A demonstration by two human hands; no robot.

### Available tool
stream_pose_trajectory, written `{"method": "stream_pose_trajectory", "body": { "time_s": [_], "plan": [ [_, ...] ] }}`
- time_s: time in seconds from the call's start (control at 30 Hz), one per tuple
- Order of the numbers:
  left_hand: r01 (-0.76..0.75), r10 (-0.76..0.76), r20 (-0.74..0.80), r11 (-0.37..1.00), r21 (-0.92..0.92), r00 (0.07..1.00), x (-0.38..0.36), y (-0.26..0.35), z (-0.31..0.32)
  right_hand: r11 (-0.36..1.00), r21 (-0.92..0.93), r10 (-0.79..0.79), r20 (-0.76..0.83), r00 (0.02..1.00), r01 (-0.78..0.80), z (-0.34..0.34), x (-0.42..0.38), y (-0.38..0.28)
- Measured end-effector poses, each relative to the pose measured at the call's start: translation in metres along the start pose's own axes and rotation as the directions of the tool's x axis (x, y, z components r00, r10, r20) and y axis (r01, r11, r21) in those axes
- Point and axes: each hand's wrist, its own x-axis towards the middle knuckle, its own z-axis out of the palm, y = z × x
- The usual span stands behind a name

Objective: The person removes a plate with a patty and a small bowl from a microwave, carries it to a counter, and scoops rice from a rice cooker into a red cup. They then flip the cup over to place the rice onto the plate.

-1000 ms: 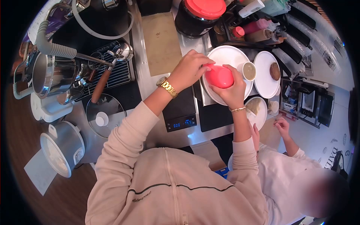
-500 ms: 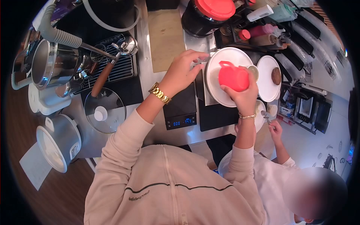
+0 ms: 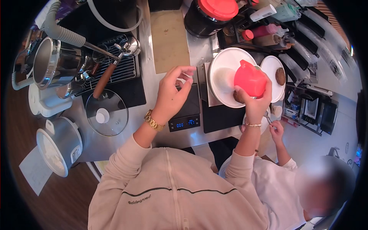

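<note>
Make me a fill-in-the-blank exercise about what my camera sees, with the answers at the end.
1. The right hand holds a cup coloured ____.
2. The gold watch is on the ____ wrist.
3. The mound on the plate is coloured ____.
4. The digits on the scale glow ____.

Missing words: red; left; white; blue.

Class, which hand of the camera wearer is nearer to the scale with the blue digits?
Left. The left hand overlaps the left edge of the scale in this view; the right hand is off to its right, holding the red mold over the white plate.
</note>
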Motion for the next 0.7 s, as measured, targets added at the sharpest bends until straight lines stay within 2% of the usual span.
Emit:
{"method": "stream_pose_trajectory", "body": {
  "time_s": [0.1, 0.2, 0.23, 0.27, 0.33, 0.37, 0.5, 0.6, 0.67, 0.7],
  "plan": [
    [-0.022, 0.023, 0.008, 1.000, -0.013, 1.000, -0.010, 0.001, 0.003, 0.997, 0.049, -0.065, -0.006, 0.998, 0.065, 0.006, -0.005, 0.007],
    [-0.022, 0.022, 0.029, 1.000, -0.002, 0.999, -0.018, 0.003, 0.006, 0.984, 0.180, 0.016, -0.164, 0.986, 0.014, -0.003, -0.005, 0.022],
    [-0.023, 0.022, 0.036, 1.000, 0.018, 0.999, -0.021, 0.007, 0.008, 0.901, 0.430, 0.035, -0.176, 0.984, 0.045, -0.005, -0.005, 0.025],
    [-0.042, 0.040, 0.049, 0.999, 0.028, 0.998, -0.024, 0.010, 0.009, 0.803, 0.596, 0.112, -0.180, 0.977, 0.018, -0.010, -0.005, 0.026],
    [-0.086, 0.081, 0.081, 0.995, 0.049, 0.993, -0.030, 0.015, 0.012, 0.515, 0.857, 0.254, -0.145, 0.956, -0.007, -0.024, -0.006, 0.027],
    [-0.101, 0.095, 0.086, 0.992, 0.069, 0.992, -0.034, 0.018, 0.013, 0.494, 0.869, 0.249, -0.128, 0.960, -0.012, -0.031, -0.009, 0.031],
    [-0.047, 0.043, 0.096, 0.998, 0.042, 0.994, -0.056, 0.029, 0.013, 0.145, 0.989, 0.233, -0.061, 0.971, 0.027, -0.045, -0.022, 0.020],
    [0.172, -0.166, 0.195, 0.985, -0.017, 0.967, -0.084, 0.035, 0.007, -0.148, 0.989, 0.236, 0.009, 0.972, 0.027, -0.045, -0.039, 0.009],
    [0.025, -0.033, 0.148, 0.998, 0.052, 0.988, -0.102, 0.049, 0.005, -0.339, 0.941, 0.194, 0.087, 0.977, -0.017, -0.040, -0.051, 0.015],
    [-0.063, 0.050, 0.099, 0.990, 0.124, 0.994, -0.110, 0.065, 0.006, -0.331, 0.943, 0.130, 0.095, 0.987, -0.047, -0.033, -0.059, 0.009]
  ]
}}
